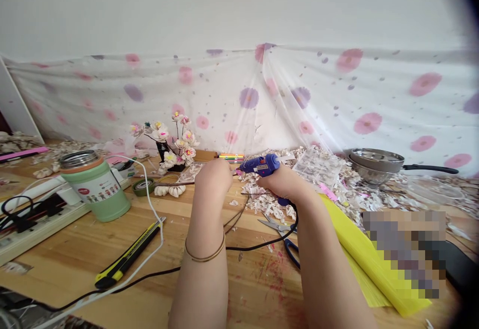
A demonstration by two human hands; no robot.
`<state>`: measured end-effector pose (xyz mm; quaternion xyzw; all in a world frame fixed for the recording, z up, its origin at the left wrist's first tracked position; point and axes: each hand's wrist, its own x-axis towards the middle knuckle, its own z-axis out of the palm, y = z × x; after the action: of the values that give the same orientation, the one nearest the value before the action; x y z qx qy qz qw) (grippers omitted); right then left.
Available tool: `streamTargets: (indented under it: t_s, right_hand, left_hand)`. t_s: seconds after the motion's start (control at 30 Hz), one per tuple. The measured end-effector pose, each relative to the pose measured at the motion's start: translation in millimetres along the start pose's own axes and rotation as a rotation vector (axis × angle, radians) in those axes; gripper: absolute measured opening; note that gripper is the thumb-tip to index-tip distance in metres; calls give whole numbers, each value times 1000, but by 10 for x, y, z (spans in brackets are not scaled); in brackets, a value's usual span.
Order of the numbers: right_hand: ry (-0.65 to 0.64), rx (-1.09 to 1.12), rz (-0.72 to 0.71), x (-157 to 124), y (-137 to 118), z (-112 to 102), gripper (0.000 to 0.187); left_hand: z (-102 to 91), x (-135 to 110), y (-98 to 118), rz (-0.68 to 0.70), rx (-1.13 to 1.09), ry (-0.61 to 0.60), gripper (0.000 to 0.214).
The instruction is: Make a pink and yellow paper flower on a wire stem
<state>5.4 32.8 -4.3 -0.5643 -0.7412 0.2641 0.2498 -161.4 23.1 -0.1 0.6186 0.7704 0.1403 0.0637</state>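
Observation:
My right hand [280, 182] is wrapped round a blue hot glue gun [264, 165], its nozzle pointing left at my left hand. Closed and seen from the back, my left hand [213, 177] has a thin brown stem [187, 184] coming out on its left side; the fingertips are hidden. The glue gun's tip is close beside these fingers, and I cannot tell whether it touches anything. White petal clusters [170, 190] are by the stem's left end. A black cord [258, 245] runs from the gun across the table.
Scissors [279, 227] lie under my right wrist, near yellow wrapping sheets [359, 249]. A utility knife [129, 256], green jar [99, 189] and power strip [41, 229] are at left. Artificial flowers [179, 144], petal scraps [269, 202] and metal bowls [376, 164] stand farther back.

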Motion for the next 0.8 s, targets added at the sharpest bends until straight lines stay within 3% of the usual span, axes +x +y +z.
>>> streamTargets:
  t_s: [0.2, 0.8]
  right_hand:
    - [2, -55, 9, 18, 3, -9, 7]
    - [5, -18, -23, -3, 10, -10, 7]
  left_hand:
    - [-61, -30, 28, -34, 35, -62, 22]
    - [-41, -7, 19, -19, 25, -56, 18]
